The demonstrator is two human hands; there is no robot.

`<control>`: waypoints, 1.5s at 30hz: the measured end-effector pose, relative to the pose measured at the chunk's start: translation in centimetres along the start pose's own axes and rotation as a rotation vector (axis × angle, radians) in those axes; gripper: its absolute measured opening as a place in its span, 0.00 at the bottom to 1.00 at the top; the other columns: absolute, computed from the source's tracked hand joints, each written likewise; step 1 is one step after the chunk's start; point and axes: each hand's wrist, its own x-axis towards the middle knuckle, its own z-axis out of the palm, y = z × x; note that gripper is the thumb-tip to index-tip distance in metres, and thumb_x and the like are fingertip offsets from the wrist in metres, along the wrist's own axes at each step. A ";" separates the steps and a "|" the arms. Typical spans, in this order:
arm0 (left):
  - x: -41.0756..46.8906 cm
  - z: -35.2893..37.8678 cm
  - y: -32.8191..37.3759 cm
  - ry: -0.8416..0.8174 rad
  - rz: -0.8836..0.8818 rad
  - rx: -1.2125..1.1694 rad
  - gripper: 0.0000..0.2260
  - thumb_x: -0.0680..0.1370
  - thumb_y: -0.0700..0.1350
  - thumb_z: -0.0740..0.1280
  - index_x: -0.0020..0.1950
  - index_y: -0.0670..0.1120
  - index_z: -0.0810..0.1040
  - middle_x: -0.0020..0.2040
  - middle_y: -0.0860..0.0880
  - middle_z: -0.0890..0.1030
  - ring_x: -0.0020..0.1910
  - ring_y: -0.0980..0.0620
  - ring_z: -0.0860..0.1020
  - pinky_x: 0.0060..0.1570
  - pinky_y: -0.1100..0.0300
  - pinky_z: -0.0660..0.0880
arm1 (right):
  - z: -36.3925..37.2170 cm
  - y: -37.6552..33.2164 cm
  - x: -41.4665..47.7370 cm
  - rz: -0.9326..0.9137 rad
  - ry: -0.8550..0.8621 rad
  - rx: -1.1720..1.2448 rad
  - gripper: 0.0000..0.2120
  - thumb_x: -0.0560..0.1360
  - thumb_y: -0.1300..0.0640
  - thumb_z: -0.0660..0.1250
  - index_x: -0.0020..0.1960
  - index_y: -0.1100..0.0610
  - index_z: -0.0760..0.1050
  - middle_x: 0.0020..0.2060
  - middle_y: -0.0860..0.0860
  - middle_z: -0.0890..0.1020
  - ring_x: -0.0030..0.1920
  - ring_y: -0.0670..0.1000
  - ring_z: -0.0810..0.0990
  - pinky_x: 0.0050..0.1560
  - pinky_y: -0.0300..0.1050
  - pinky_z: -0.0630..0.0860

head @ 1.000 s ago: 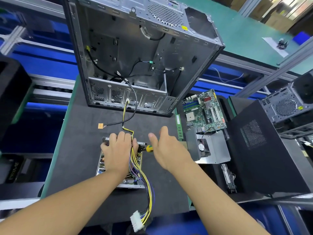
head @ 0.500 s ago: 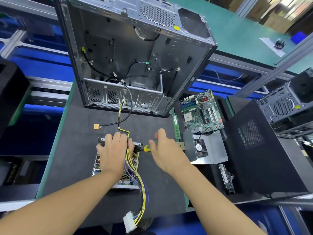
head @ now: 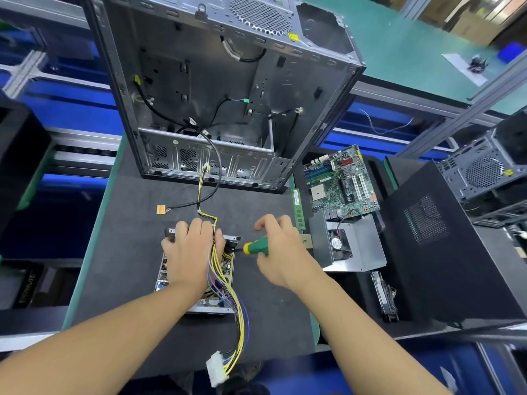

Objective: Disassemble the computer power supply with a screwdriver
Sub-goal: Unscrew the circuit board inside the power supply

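Previously open, the right hand (head: pixel 281 252) had closed round the green screwdriver (head: pixel 255 246), lying crosswise, tip toward the left hand (head: pixel 189 249), which clutched the power supply (head: pixel 165 276).

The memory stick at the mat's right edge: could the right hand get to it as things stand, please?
Probably yes: the memory stick lies uncovered just beyond the right hand, nothing between them. But that hand grips the green screwdriver, so it would likely need freeing first.

Left hand (head: pixel 189 252) bare; right hand (head: pixel 285 259) bare; 2 forearms bare.
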 end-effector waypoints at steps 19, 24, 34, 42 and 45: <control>0.0 0.0 0.0 0.021 0.013 -0.050 0.14 0.80 0.51 0.55 0.39 0.46 0.70 0.37 0.50 0.69 0.42 0.45 0.68 0.38 0.49 0.64 | 0.3 2.1 -1.3 -0.016 0.166 0.007 0.08 0.80 0.52 0.60 0.54 0.54 0.64 0.50 0.49 0.69 0.42 0.54 0.72 0.44 0.51 0.73; 0.0 -0.1 0.1 0.002 -0.001 -0.050 0.15 0.80 0.52 0.54 0.39 0.46 0.71 0.37 0.50 0.69 0.43 0.45 0.68 0.38 0.48 0.65 | -0.3 2.6 -1.8 -0.028 0.217 0.071 0.07 0.80 0.52 0.61 0.51 0.52 0.63 0.48 0.49 0.69 0.42 0.52 0.70 0.41 0.49 0.70; -0.2 -0.6 0.5 -0.059 -0.021 -0.064 0.17 0.80 0.53 0.52 0.43 0.44 0.74 0.41 0.47 0.72 0.47 0.42 0.69 0.42 0.45 0.69 | -4.9 7.5 -5.1 0.192 0.324 -0.068 0.09 0.75 0.54 0.65 0.45 0.57 0.66 0.37 0.49 0.72 0.35 0.50 0.67 0.29 0.41 0.61; -0.4 0.3 1.7 -0.008 -0.001 0.020 0.16 0.82 0.51 0.53 0.42 0.43 0.72 0.40 0.44 0.71 0.44 0.41 0.67 0.38 0.47 0.63 | -5.7 12.2 -7.6 0.444 0.233 -0.144 0.08 0.76 0.56 0.64 0.52 0.59 0.72 0.48 0.53 0.73 0.44 0.57 0.75 0.44 0.50 0.75; -0.5 1.0 3.3 -0.010 0.040 0.019 0.13 0.82 0.49 0.59 0.42 0.43 0.72 0.40 0.44 0.71 0.42 0.41 0.66 0.36 0.49 0.61 | -4.7 13.4 -8.0 0.494 0.262 -0.180 0.08 0.77 0.56 0.64 0.52 0.60 0.71 0.49 0.55 0.74 0.44 0.59 0.76 0.42 0.49 0.75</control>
